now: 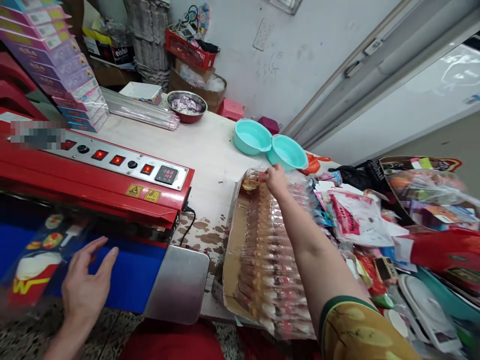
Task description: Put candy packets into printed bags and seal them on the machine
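My left hand (86, 280) is held with its fingers stretched and thumb apart over the blue conveyor belt (129, 272) of a red bag sealing machine (93, 177). Beside it on the belt lies a clear plastic packet (37, 270) with a red and yellow piece and small coloured pieces inside. My right hand (276, 181) reaches to the far end of a cardboard box (230, 265), its fingers closed on a clear plastic packet (252, 181). A long row of similar clear packets (277, 260) stands packed in the box. The fingertips are partly hidden.
A metal plate (182, 285) adjoins the belt's end. Two turquoise basins (252, 137) and a steel bowl of small sachets (186, 106) stand farther back. Stacked boxes (63, 65) rise behind the machine. Cluttered bags and packaging (360, 220) lie at right.
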A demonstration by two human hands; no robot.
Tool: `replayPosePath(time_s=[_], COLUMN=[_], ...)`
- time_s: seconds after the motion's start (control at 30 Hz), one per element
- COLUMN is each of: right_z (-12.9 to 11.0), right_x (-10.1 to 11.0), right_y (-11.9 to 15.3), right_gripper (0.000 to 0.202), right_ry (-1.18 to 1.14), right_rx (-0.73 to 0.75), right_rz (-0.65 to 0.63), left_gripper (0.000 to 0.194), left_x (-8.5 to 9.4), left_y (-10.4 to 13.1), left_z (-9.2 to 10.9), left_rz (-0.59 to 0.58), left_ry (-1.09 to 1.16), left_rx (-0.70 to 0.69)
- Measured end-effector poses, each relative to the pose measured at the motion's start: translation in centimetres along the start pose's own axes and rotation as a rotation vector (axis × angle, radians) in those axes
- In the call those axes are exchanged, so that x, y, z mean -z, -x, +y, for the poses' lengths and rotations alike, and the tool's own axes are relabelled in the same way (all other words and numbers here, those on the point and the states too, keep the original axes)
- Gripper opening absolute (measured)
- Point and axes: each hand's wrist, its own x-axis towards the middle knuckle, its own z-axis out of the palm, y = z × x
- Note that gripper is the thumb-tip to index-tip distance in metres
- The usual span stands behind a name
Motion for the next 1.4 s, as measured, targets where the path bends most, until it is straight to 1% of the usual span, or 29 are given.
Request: replayPosePath(time_s=[0.1, 0.17, 0.23, 0.33, 0.4, 0.43, 0.5, 0.57, 0.63, 0.73, 0.83, 0.9, 0.97, 1.03, 1.1, 1.17, 1.23, 1.27, 1.3, 1.37, 1.4], right_z=[0.9, 1.1, 1.0, 0.4, -0.1, -0.5, -1.1, -1.7, -2.2, -2.5, -2.5, -2.6, -3.2, -4.4, -6.1, -8.1, -10.2, -11.1, -12.0, -13.4, -14.0], right_x=[-0.4, -0.1, 0.6, 2.6, 4.6, 5.7, 7.6, 8.8, 8.8, 7.2, 5.8, 6.1, 7.9, 10.7, 14.1, 17.0, 18.9, 19.3, 19.4, 18.6, 17.8], right_y=[-0.2, 0.1, 0.6, 1.9, 3.0, 3.5, 4.4, 4.9, 5.0, 5.3, 6.3, 7.6, 9.4, 11.6, 14.1, 16.6, 18.7, 19.6, 20.3, 21.4, 21.9], right_gripper=[0.016, 0.014, 0.014, 0.017, 0.018, 0.018, 0.018, 0.019, 0.019, 0.019, 0.021, 0.021, 0.020, 0.016, 0.012, 0.009, 0.007, 0.006, 0.006, 0.007, 0.008], right_ry=[0.044, 0.056, 0.047, -0.063, -0.192, -0.255, -0.358, -0.424, -0.450, -0.439, -0.480, -0.557, -0.638, -0.694, -0.711, -0.705, -0.727, -0.760, -0.805, -0.912, -0.965], right_rx=[0.119, 0.165, 0.209, 0.365, 0.466, 0.485, 0.472, 0.428, 0.363, 0.253, 0.198, 0.176, 0.160, 0.167, 0.197, 0.230, 0.250, 0.255, 0.255, 0.221, 0.188], right_rz=[0.006, -0.007, -0.008, 0.049, 0.114, 0.143, 0.180, 0.177, 0.153, 0.150, 0.193, 0.233, 0.254, 0.235, 0.214, 0.202, 0.151, 0.100, 0.037, -0.083, -0.130], left_gripper=[0.039, 0.038, 0.037, 0.034, 0.032, 0.031, 0.029, 0.028, 0.027, 0.025, 0.023, 0.023, 0.024, 0.027, 0.033, 0.046, 0.064, 0.068, 0.065, 0.047, 0.039], left_x=[-1.0, -1.7, -2.2, -2.5, -2.6, -2.7, -3.1, -3.8, -4.6, -5.6, -5.8, -5.7, -5.5, -5.3, -5.3, -5.1, -4.9, -4.8, -4.6, -4.4, -4.3], left_y=[1.7, 2.3, 2.5, 2.8, 3.1, 3.2, 3.6, 4.0, 4.3, 4.6, 4.8, 4.8, 4.7, 4.4, 3.8, 2.9, 2.0, 1.5, 1.2, 1.0, 1.1], left_z=[1.4, 1.7, 1.9, 2.6, 3.4, 3.9, 4.8, 5.8, 6.7, 7.7, 8.0, 8.1, 8.6, 9.9, 12.2, 15.1, 18.0, 19.2, 20.1, 21.0, 20.9], left_rz=[-0.105, -0.175, -0.220, -0.235, -0.260, -0.282, -0.343, -0.413, -0.475, -0.550, -0.597, -0.605, -0.611, -0.624, -0.633, -0.636, -0.679, -0.729, -0.793, -0.904, -0.929], left_ry=[0.052, 0.080, 0.105, 0.140, 0.166, 0.183, 0.226, 0.274, 0.306, 0.310, 0.283, 0.274, 0.291, 0.347, 0.454, 0.599, 0.765, 0.848, 0.922, 1.015, 1.034], left_rx=[-0.069, -0.080, -0.082, -0.115, -0.128, -0.132, -0.145, -0.151, -0.151, -0.177, -0.189, -0.167, -0.130, -0.099, -0.101, -0.140, -0.162, -0.146, -0.105, 0.042, 0.134])
